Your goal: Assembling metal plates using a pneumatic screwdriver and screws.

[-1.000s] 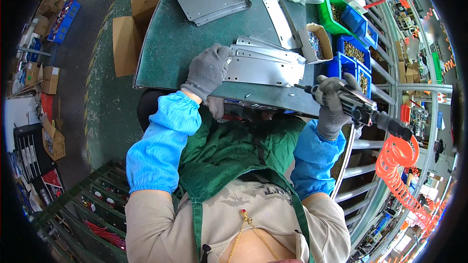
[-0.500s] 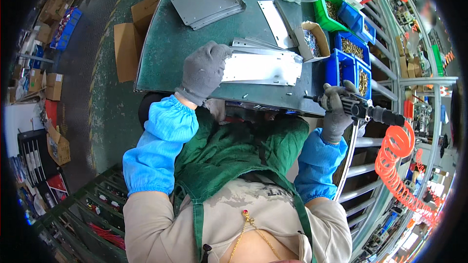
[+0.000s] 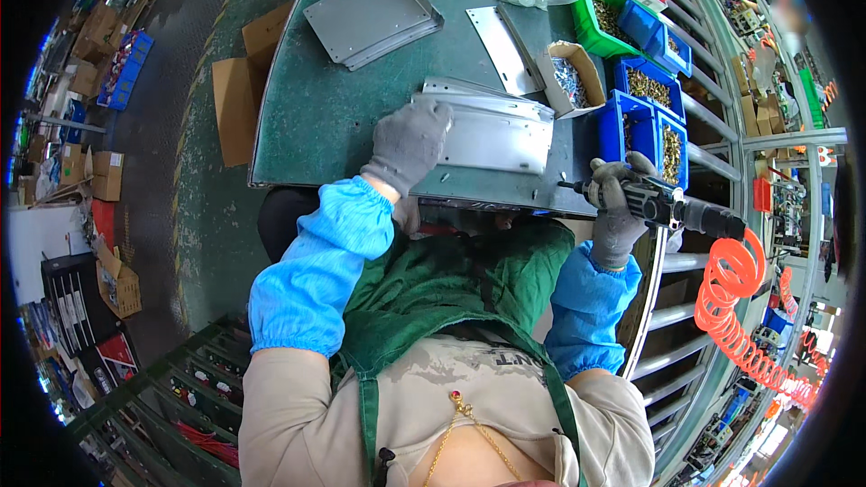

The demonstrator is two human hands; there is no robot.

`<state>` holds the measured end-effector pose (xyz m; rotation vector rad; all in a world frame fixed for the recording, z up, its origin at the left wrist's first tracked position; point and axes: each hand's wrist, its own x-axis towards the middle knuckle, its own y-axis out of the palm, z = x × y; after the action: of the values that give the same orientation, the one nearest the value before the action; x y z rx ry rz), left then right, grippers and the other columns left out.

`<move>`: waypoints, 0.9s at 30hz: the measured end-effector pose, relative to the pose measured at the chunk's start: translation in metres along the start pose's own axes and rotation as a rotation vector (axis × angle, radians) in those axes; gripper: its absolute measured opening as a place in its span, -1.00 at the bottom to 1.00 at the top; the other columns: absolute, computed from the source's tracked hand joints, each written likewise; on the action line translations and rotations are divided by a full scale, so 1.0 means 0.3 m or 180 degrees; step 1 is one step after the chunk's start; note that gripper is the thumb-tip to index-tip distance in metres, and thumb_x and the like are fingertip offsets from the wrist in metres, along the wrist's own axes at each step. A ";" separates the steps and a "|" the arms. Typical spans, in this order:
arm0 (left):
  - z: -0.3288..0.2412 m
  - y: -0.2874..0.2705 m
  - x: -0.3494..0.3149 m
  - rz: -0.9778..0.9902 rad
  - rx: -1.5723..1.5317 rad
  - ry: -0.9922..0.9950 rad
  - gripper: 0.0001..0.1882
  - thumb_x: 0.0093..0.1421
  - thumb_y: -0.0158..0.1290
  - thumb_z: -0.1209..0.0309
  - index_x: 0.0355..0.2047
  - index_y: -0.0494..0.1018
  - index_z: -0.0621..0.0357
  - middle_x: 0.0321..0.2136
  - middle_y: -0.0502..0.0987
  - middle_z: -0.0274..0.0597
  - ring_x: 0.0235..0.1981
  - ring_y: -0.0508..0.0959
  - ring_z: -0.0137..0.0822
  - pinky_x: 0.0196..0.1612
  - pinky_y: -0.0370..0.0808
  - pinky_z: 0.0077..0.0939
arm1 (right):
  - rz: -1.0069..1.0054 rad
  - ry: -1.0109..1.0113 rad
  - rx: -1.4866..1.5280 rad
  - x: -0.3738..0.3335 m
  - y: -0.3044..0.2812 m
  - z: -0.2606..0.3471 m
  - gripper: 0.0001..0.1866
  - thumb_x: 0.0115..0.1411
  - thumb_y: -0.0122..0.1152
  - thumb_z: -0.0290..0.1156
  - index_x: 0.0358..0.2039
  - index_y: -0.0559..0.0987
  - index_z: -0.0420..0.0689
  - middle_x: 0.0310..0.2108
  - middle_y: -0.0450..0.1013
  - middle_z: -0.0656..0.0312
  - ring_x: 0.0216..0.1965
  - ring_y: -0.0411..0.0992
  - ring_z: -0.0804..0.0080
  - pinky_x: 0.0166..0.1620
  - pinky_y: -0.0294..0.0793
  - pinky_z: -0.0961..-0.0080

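My left hand (image 3: pixel 408 146), in a grey glove, is closed at the left end of a stack of silver metal plates (image 3: pixel 496 142). Its fingers curl over the upper plate's edge; the thumb is hidden. Small holes run along the plates' edges. In my right hand (image 3: pixel 616 216), also gloved, is a black and silver air tool (image 3: pixel 663 205) with a thin bit pointing left. The tool is held right of the table's front edge, apart from the plates. A red coiled hose (image 3: pixel 722 275) hangs from its rear end.
Blue bins (image 3: pixel 615 131) of small brass-coloured parts, a green bin (image 3: pixel 586 22) and a small carton (image 3: pixel 552 90) line the table's right side. Grey panels (image 3: pixel 361 13) and a narrow plate (image 3: pixel 499 45) lie farther back. Metal rollers (image 3: pixel 681 263) run along the right.
My left hand has moved right and slightly nearer along the plates. Bright glare on the upper plate has faded. My right hand holds the air tool in nearly the same place.
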<state>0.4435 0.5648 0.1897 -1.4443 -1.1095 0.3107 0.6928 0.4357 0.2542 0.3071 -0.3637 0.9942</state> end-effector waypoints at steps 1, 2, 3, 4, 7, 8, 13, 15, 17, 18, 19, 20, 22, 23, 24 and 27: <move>0.013 0.009 0.029 -0.0153 0.0071 -0.0070 -0.89 0.13 0.01 0.28 -0.40 0.38 -0.02 -0.50 0.41 -0.20 -0.49 0.53 -0.15 -0.49 0.48 -0.26 | 0.0025 0.0093 -0.0035 -0.002 -0.009 0.000 -0.50 0.01 0.15 -0.64 -0.01 0.28 -0.27 -0.47 0.45 0.12 -0.47 0.43 0.40 -0.06 0.47 0.17; 0.031 0.018 0.059 -0.0159 0.0072 -0.0061 -0.89 0.13 0.01 0.28 -0.40 0.38 -0.02 -0.50 0.41 -0.20 -0.49 0.53 -0.15 -0.49 0.48 -0.26 | 0.0051 0.0186 -0.0068 -0.002 -0.015 0.001 -0.46 0.00 0.20 -0.64 0.01 0.26 -0.25 -0.43 0.45 0.13 -0.39 0.46 0.36 -0.05 0.47 0.14; 0.048 0.025 0.094 -0.0087 0.0178 -0.0105 -0.91 0.12 0.00 0.30 -0.40 0.39 -0.02 -0.50 0.42 -0.19 -0.48 0.54 -0.15 -0.49 0.49 -0.26 | 0.0147 0.0158 0.0078 0.000 -0.019 0.001 -0.45 -0.01 0.22 -0.62 0.02 0.26 -0.24 -0.42 0.45 0.14 -0.38 0.46 0.35 -0.05 0.48 0.13; 0.061 0.028 0.118 -0.0016 0.0286 -0.0150 -0.93 0.11 0.00 0.32 -0.40 0.39 -0.03 -0.49 0.42 -0.19 -0.46 0.54 -0.14 -0.48 0.49 -0.26 | 0.0135 0.0147 0.0075 0.001 -0.022 0.000 -0.45 -0.01 0.22 -0.62 0.02 0.26 -0.24 -0.42 0.45 0.14 -0.38 0.46 0.35 -0.05 0.48 0.13; 0.088 0.043 0.162 -0.0050 0.0167 -0.0020 -0.97 0.09 0.00 0.39 -0.42 0.41 -0.03 -0.49 0.43 -0.19 -0.45 0.55 -0.14 -0.47 0.49 -0.27 | 0.0141 0.0069 0.0171 -0.002 -0.018 -0.005 -0.44 -0.01 0.24 -0.60 0.02 0.27 -0.23 -0.42 0.45 0.14 -0.39 0.46 0.36 -0.04 0.47 0.13; 0.098 0.051 0.182 -0.0094 0.0123 0.0051 -0.97 0.08 0.00 0.40 -0.43 0.42 -0.03 -0.49 0.43 -0.19 -0.45 0.55 -0.13 -0.47 0.49 -0.27 | 0.0119 0.0111 0.0177 0.001 -0.016 -0.008 -0.45 0.00 0.24 -0.59 0.01 0.27 -0.23 -0.42 0.45 0.13 -0.40 0.45 0.36 -0.05 0.47 0.15; 0.163 0.074 0.269 0.0055 0.0413 0.0098 -0.95 0.13 -0.02 0.35 -0.42 0.42 -0.03 -0.48 0.46 -0.18 -0.42 0.56 -0.15 -0.44 0.51 -0.29 | 0.0080 0.0269 0.0154 0.005 -0.003 0.005 -0.48 0.01 0.26 -0.56 0.00 0.30 -0.22 -0.43 0.45 0.15 -0.44 0.44 0.39 -0.05 0.46 0.19; 0.177 0.077 0.270 0.0015 0.0410 0.0257 -0.94 0.12 -0.01 0.34 -0.41 0.42 -0.02 -0.50 0.47 -0.16 -0.42 0.55 -0.12 -0.45 0.49 -0.25 | 0.0127 0.0104 0.0087 -0.001 -0.003 0.004 -0.48 0.01 0.24 -0.60 0.00 0.30 -0.21 -0.40 0.45 0.16 -0.39 0.45 0.38 -0.04 0.45 0.17; 0.166 0.033 0.208 -0.0002 0.0095 0.0329 -0.95 0.09 -0.01 0.38 -0.42 0.43 -0.01 -0.49 0.47 -0.17 -0.42 0.54 -0.11 -0.43 0.49 -0.26 | 0.0128 -0.0023 0.0181 -0.014 -0.016 -0.002 -0.49 0.01 0.20 -0.60 0.01 0.31 -0.23 -0.44 0.45 0.13 -0.45 0.43 0.39 -0.05 0.46 0.17; 0.163 0.005 0.159 0.0007 -0.0229 0.0404 -0.95 0.07 0.00 0.42 -0.43 0.43 -0.01 -0.48 0.47 -0.18 -0.42 0.53 -0.10 -0.41 0.48 -0.27 | 0.0116 -0.0128 0.0268 -0.024 -0.019 -0.006 -0.50 0.01 0.16 -0.61 0.01 0.32 -0.25 -0.48 0.45 0.11 -0.50 0.42 0.39 -0.07 0.46 0.17; 0.169 -0.022 0.104 0.0011 -0.0222 0.0415 -0.95 0.07 0.00 0.42 -0.43 0.43 -0.01 -0.48 0.47 -0.18 -0.42 0.53 -0.10 -0.41 0.48 -0.27 | 0.0169 -0.0186 0.0262 -0.026 -0.019 -0.003 -0.50 0.02 0.18 -0.58 0.03 0.33 -0.23 -0.48 0.45 0.10 -0.49 0.41 0.40 -0.07 0.46 0.17; 0.177 -0.033 0.051 0.0112 -0.0235 0.0408 -0.95 0.07 -0.02 0.42 -0.43 0.43 0.00 -0.47 0.46 -0.18 -0.42 0.53 -0.09 -0.40 0.48 -0.27 | 0.0147 -0.0155 0.0229 -0.028 -0.025 -0.010 -0.50 0.02 0.18 -0.58 0.03 0.33 -0.23 -0.48 0.45 0.10 -0.49 0.41 0.40 -0.07 0.46 0.17; 0.193 -0.067 -0.026 0.0168 -0.0194 0.0385 -0.95 0.08 -0.03 0.43 -0.43 0.43 0.01 -0.47 0.46 -0.18 -0.42 0.52 -0.09 -0.40 0.48 -0.27 | 0.0236 0.0014 0.0172 -0.026 -0.029 -0.016 -0.45 0.01 0.28 -0.53 0.02 0.28 -0.19 -0.39 0.44 0.20 -0.33 0.43 0.38 0.00 0.43 0.13; 0.202 -0.061 -0.053 0.0255 -0.0117 0.0274 -0.95 0.08 -0.01 0.40 -0.42 0.43 -0.02 -0.45 0.45 -0.21 -0.41 0.53 -0.12 -0.39 0.49 -0.28 | 0.0311 -0.0032 0.0290 -0.021 -0.030 -0.014 -0.45 0.01 0.28 -0.54 0.02 0.28 -0.20 -0.40 0.44 0.20 -0.34 0.44 0.39 -0.01 0.44 0.15; 0.203 -0.070 -0.066 0.0348 -0.0031 0.0149 -0.95 0.07 0.01 0.37 -0.41 0.43 -0.05 -0.44 0.45 -0.23 -0.40 0.54 -0.15 -0.38 0.50 -0.30 | 0.0320 -0.0034 0.0298 -0.020 -0.023 -0.012 -0.45 0.01 0.28 -0.54 0.02 0.28 -0.20 -0.40 0.44 0.20 -0.34 0.44 0.39 -0.01 0.44 0.15; 0.207 -0.063 -0.038 0.0296 0.0006 -0.0078 -0.91 0.10 -0.02 0.39 -0.37 0.44 -0.04 -0.42 0.46 -0.18 -0.39 0.53 -0.11 -0.37 0.50 -0.28 | 0.0147 0.0069 0.0043 -0.017 -0.009 -0.007 -0.45 0.01 0.29 -0.53 0.01 0.29 -0.21 -0.41 0.44 0.21 -0.35 0.44 0.41 0.00 0.44 0.18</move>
<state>0.3833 0.5913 0.1869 -1.4967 -1.0632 0.3959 0.6929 0.4314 0.2500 0.3009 -0.3457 1.0450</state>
